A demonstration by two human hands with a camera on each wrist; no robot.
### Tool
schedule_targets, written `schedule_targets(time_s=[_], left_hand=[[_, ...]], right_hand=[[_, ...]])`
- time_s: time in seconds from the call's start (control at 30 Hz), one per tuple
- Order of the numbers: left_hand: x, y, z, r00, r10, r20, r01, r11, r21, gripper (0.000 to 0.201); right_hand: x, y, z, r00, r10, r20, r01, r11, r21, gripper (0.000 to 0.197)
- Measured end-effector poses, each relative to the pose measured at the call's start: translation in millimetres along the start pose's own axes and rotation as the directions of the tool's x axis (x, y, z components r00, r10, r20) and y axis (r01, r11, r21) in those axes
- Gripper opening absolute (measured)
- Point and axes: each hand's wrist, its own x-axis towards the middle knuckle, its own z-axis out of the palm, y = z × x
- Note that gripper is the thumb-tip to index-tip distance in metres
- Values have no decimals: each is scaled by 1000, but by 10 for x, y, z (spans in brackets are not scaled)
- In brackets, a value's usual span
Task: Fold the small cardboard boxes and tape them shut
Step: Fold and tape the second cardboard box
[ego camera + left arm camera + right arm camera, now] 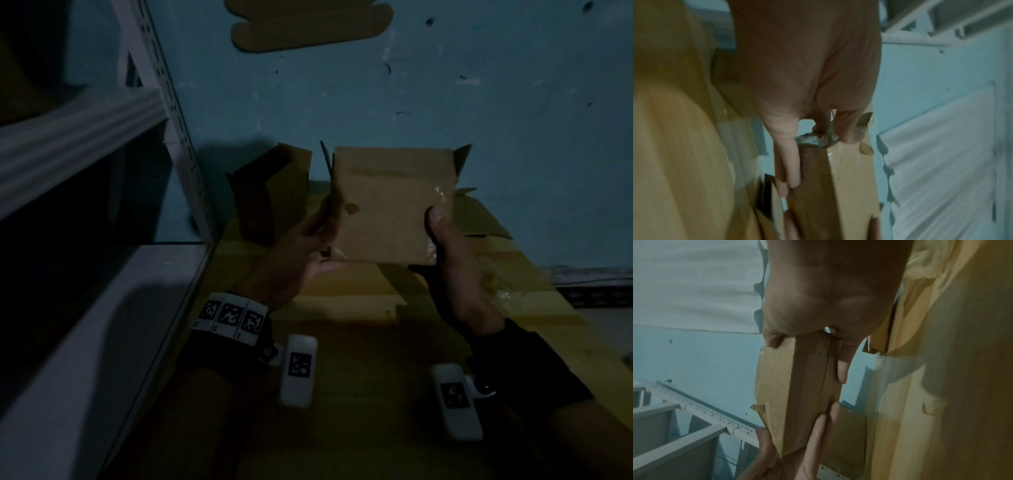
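A small folded cardboard box (390, 205) is held up between both hands above a big carton. My left hand (323, 226) grips its left edge, the thumb on the near face and the fingers behind. That hand also holds a thin dark tool (324, 156) against the box. The tool's metal tip (784, 205) shows in the left wrist view, beside the box (851, 186). My right hand (442, 240) grips the lower right corner with its thumb on the near face. In the right wrist view the box (797, 394) shows clear tape along its edges.
A second, half-folded box (270, 195) stands to the left. A flat cardboard blank (308, 24) lies on the blue floor farther off. Crumpled clear tape (496, 284) lies on the big yellow carton (342, 342). A white metal shelf (85, 137) runs along the left.
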Motion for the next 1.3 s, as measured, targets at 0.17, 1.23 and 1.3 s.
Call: schedule_targets(time_s=[0.17,1.23,1.3], left_hand=[[12,-28,-34,999,18,27,-16,999,-44,51],[55,-15,-134,967,106,-231,-82,991,108,102],[27,1,-105,974,83,-211,-52,988,148,96]], right_hand=[[3,-11,-13,1000,-5,-5,5,1000,0,49],[131,-139,-103,989,146,-24,-145,989,41,59],[143,-117,-110,989,146,-26,-145,989,37,57]])
